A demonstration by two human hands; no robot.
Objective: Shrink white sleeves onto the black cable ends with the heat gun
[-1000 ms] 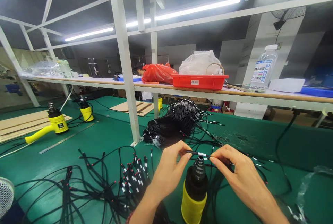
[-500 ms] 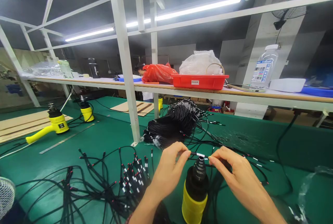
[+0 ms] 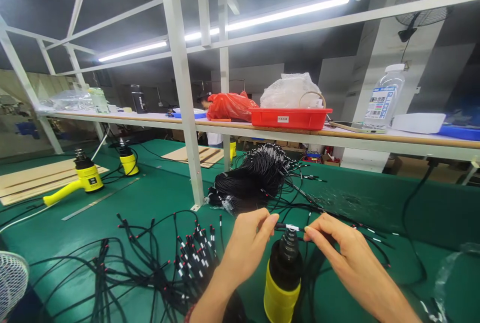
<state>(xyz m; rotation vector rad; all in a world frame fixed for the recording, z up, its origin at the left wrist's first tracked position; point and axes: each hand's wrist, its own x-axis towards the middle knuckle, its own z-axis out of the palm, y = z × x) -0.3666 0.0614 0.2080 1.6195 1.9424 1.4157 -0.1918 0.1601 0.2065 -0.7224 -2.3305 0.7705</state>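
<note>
**Head view**
Left hand (image 3: 245, 253): is pinching a black cable (image 3: 281, 226) just left of its white sleeve (image 3: 292, 227).
Right hand (image 3: 354, 258): is gripping the same cable right of the sleeve.
Hands: are apart, with the cable spanning between them.
Cable: is passing just above the ribbed nozzle of the upright yellow heat gun (image 3: 282, 283).
Behind the heat gun: a bundle of black cables (image 3: 251, 178) is lying on the green bench mat (image 3: 431, 218).
Left of the heat gun: loose cable ends (image 3: 191, 263) are fanning out.

A heat gun (image 3: 284, 283) is standing upright on the workbench (image 3: 412, 218), with a heap of cable ends (image 3: 193, 263) lying to its left and a cable bundle (image 3: 251, 178) sitting behind it. Two more heat guns (image 3: 89, 178) are standing further left, while a shelf (image 3: 300, 130) behind is carrying a plastic tray (image 3: 290, 118), with a water bottle (image 3: 384, 98) to its right.
</note>
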